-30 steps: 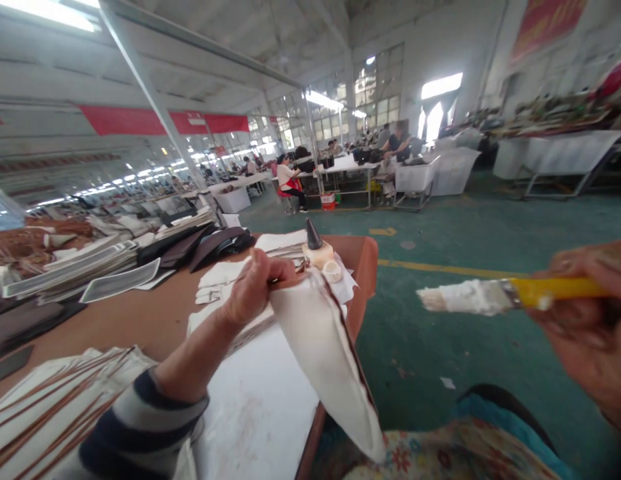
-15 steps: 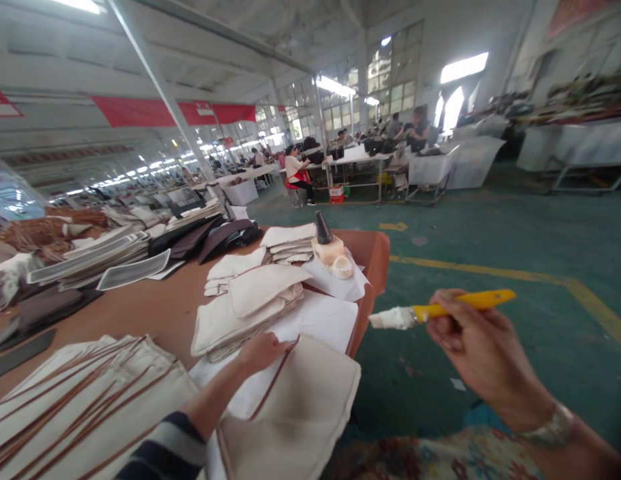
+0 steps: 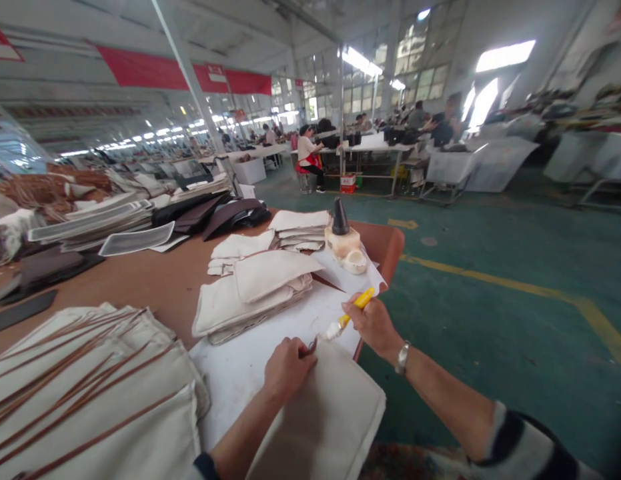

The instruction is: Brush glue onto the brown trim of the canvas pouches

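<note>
My right hand [image 3: 375, 328] grips a paintbrush [image 3: 361, 298] by its yellow handle. Its white-coated bristles are down at the upper corner of a cream fabric panel [image 3: 335, 393]. At that same corner my left hand [image 3: 289, 367] is closed, with thumb and fingers pinching the panel's edge, where a bit of brown trim shows. The panel lies partly over a white paper sheet [image 3: 230, 367] and reaches the table's near edge. Behind the hands sits a stack of cream panels [image 3: 255, 297]. A block-shaped container with a black cone top [image 3: 341, 233] stands beyond the brush.
Cream panels with brown strips [image 3: 100, 387] spread over the brown table [image 3: 165, 293] at left. Dark pieces [image 3: 235, 220] and more stacks lie further back. Green floor [image 3: 470, 320] borders the table on the right. People sit at distant workbenches near white bins [image 3: 450, 163].
My right hand has brought the brush in from over the floor at right to the panel's corner. My left hand has shifted slightly right, and the panel's trimmed edge is now largely covered.
</note>
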`<act>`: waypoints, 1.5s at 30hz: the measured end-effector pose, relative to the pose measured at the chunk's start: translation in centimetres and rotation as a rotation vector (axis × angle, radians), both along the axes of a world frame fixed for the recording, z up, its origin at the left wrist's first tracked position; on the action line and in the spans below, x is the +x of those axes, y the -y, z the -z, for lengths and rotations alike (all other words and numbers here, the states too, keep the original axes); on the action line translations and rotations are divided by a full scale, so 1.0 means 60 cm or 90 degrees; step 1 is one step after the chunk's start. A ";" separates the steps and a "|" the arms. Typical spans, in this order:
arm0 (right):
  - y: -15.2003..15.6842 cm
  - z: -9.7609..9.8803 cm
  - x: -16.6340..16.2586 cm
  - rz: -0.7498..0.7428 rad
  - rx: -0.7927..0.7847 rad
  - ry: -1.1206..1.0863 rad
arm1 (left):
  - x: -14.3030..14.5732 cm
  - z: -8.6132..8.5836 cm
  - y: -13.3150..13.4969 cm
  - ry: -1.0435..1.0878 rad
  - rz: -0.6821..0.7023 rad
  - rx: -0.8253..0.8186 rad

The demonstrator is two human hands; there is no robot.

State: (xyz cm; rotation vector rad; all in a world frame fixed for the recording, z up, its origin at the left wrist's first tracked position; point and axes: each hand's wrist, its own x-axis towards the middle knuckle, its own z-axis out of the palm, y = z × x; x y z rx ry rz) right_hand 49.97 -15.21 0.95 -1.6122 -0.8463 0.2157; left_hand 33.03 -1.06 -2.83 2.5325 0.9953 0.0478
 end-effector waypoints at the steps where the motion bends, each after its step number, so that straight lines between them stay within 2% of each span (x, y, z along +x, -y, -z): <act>1: -0.015 0.008 0.001 -0.009 -0.021 0.019 | -0.001 0.001 0.001 0.000 -0.004 -0.002; 6: -0.058 0.033 0.005 -0.023 -0.094 0.108 | -0.004 0.004 0.003 -0.010 -0.007 -0.006; 12: -0.059 0.032 -0.002 -0.051 -0.104 0.180 | -0.001 0.004 0.000 -0.036 -0.005 -0.004; 15: -0.059 0.027 -0.005 -0.031 -0.088 0.194 | 0.001 0.000 0.000 -0.041 0.002 0.003; 19: -0.037 0.002 -0.003 0.022 -0.021 0.181 | -0.004 -0.001 0.020 -0.013 0.011 0.043; 23: 0.019 -0.038 0.005 0.090 0.045 0.154 | -0.014 0.011 0.050 0.028 0.024 0.079; 25: 0.052 -0.062 0.011 0.116 0.069 0.145 | -0.021 0.015 0.061 0.101 0.042 0.138; 27: 0.084 -0.087 0.013 0.125 0.088 0.138 | -0.030 0.012 0.072 0.226 0.107 0.239; 30: 0.125 -0.127 0.003 0.103 0.107 0.125 | -0.047 -0.011 0.087 0.415 0.292 0.427; 32: 0.146 -0.150 -0.014 0.066 0.123 0.112 | -0.058 -0.034 0.098 0.469 0.412 0.521; 34: 0.161 -0.163 -0.034 0.021 0.127 0.113 | -0.066 -0.057 0.107 0.475 0.491 0.570; 37: 0.176 -0.165 -0.057 -0.068 0.082 0.164 | -0.072 -0.081 0.118 0.477 0.542 0.606; 40: 0.192 -0.162 -0.066 -0.139 0.019 0.266 | -0.075 -0.094 0.126 0.471 0.558 0.633; 42: 0.205 -0.167 -0.069 -0.118 0.011 0.319 | -0.076 -0.100 0.132 0.464 0.571 0.642; 45: 0.218 -0.178 -0.078 -0.065 0.040 0.323 | -0.080 -0.109 0.140 0.465 0.596 0.643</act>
